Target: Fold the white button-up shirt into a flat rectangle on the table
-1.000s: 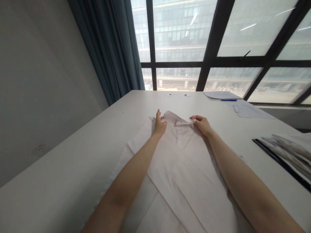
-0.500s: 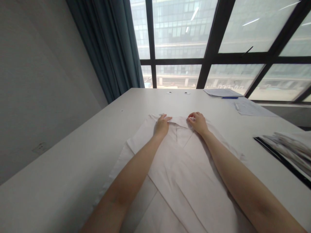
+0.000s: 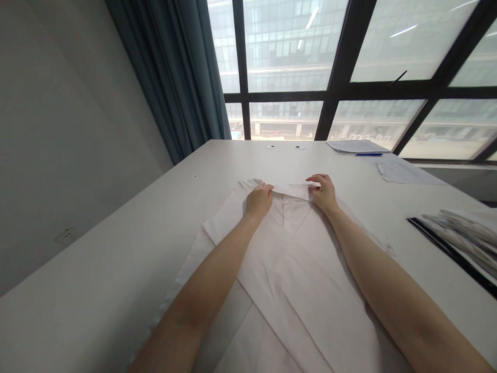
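A pale pink shirt [image 3: 295, 269] lies spread flat on the white table [image 3: 116, 248], its collar [image 3: 291, 190] at the far end. My left hand [image 3: 258, 199] rests on the left end of the collar with fingers curled onto the fabric. My right hand [image 3: 323, 191] presses the right end of the collar, fingers bent over its edge. Both forearms stretch out over the shirt body.
Papers [image 3: 404, 171] and a blue pen [image 3: 368, 154] lie at the far right of the table. A stack of dark-edged sheets [image 3: 458, 233] sits at the right edge. A teal curtain [image 3: 182, 77] and large windows [image 3: 310, 62] stand behind.
The collar, raised a second ago, now lies folded down flat. Both hands have lowered onto it and my right hand has slid slightly right.
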### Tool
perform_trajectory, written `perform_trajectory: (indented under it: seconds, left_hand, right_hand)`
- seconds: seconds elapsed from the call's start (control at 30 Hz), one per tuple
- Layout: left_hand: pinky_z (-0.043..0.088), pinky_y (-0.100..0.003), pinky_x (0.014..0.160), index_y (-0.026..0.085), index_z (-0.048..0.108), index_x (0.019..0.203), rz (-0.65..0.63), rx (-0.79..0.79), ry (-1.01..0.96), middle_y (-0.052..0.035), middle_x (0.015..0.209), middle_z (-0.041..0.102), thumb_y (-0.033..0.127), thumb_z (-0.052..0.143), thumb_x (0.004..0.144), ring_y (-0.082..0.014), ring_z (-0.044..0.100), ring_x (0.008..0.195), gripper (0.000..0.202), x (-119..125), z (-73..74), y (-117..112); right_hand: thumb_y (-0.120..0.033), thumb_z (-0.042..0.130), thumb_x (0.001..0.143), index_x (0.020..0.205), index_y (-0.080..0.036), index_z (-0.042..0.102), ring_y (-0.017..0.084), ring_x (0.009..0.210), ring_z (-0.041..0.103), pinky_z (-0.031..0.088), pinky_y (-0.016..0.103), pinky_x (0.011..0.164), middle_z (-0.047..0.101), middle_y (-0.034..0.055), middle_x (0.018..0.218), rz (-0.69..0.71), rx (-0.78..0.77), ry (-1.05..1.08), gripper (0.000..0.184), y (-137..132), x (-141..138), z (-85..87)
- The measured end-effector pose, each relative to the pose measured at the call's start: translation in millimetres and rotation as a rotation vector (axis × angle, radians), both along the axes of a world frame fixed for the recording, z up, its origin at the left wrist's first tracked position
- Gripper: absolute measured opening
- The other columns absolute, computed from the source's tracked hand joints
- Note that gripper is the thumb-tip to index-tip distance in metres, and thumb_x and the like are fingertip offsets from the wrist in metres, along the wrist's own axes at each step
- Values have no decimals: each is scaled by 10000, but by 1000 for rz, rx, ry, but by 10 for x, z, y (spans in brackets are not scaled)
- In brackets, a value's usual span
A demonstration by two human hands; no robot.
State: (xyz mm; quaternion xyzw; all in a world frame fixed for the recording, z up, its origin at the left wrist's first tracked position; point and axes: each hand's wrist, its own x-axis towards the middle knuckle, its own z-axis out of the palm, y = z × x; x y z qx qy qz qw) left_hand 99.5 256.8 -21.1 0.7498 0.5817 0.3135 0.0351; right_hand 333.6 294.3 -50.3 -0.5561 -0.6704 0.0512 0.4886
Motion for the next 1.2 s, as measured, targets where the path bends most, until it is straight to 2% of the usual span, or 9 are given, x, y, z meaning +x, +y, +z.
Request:
perform_trajectory:
  seconds: [0.1, 0.2, 0.33, 0.53, 0.63, 0.73, 0.97, 1.07, 1.2]
  left_hand:
    - [485, -315, 892, 218, 733, 995, 22, -22, 51, -81, 1069, 712, 215, 512, 872, -220, 646, 1013, 252, 15, 1, -20]
    - [489, -331, 860, 216, 731, 978, 39, -21, 90, -81, 960, 715, 230, 473, 887, -222, 647, 930, 275, 3, 5, -20]
    - [412, -316, 989, 230, 699, 1081, 1, 13, 142, -73, 1132, 657, 197, 464, 890, -204, 543, 1138, 305, -25, -25, 17]
    - [269, -472, 1097, 319, 585, 1278, 49, -44, 235, -69, 1469, 413, 266, 508, 876, -272, 361, 1338, 413, -19, -116, 41]
    - [228, -488, 1111, 329, 520, 1342, 105, -102, 193, -82, 1473, 397, 306, 525, 867, -282, 379, 1326, 475, -17, -117, 48]
    - [237, -488, 1106, 296, 506, 1361, 101, -126, 126, -113, 1354, 511, 310, 549, 854, -288, 439, 1270, 509, -32, -114, 85]
    - [302, -416, 1095, 255, 605, 1248, 62, -119, -18, -76, 1275, 576, 342, 549, 906, -229, 498, 1226, 358, -97, -149, 212]
    - [377, -347, 1047, 228, 628, 1221, 38, -107, -89, -60, 1208, 603, 244, 570, 894, -187, 562, 1134, 332, -120, -158, 251]
    - [470, -260, 936, 191, 592, 1281, 12, -100, -158, -64, 1178, 608, 116, 570, 849, -150, 614, 985, 439, -141, -176, 310]
  right_hand:
    - [-49, 461, 677, 890, -181, 689, 210, 914, 591, 527, 364, 770, 556, 92, 1019, -24, -30, -62, 339, -12, -27, -25]
    - [-44, 453, 703, 894, -178, 692, 216, 928, 588, 494, 378, 853, 574, 97, 1021, -60, -50, -143, 335, -56, -61, 1]
    - [-110, 482, 777, 973, -188, 687, 271, 1046, 547, 423, 433, 938, 596, 114, 1082, -138, -74, -245, 295, -123, -107, 81]
    - [-264, 488, 848, 1074, -159, 666, 324, 1032, 553, 426, 475, 881, 593, 170, 1124, -273, -161, -284, 307, -141, -139, 59]
    - [-286, 496, 845, 1083, -162, 670, 318, 1018, 570, 437, 466, 876, 594, 167, 1124, -277, -169, -264, 320, -115, -126, 21]
    - [-277, 504, 833, 1083, -154, 675, 284, 950, 600, 452, 441, 878, 604, 160, 1118, -233, -151, -223, 327, -76, -107, 0]
    - [-292, 524, 810, 998, -159, 693, 204, 760, 599, 497, 381, 804, 668, 95, 925, -131, -87, -87, 286, -3, -57, -35]
    - [-296, 551, 790, 955, -168, 701, 195, 750, 591, 505, 369, 776, 659, 80, 882, -108, -63, -34, 257, 1, -37, -33]
    - [-272, 578, 758, 916, -172, 712, 191, 766, 593, 514, 360, 775, 636, 70, 870, -72, -42, 18, 231, -10, -23, -15]
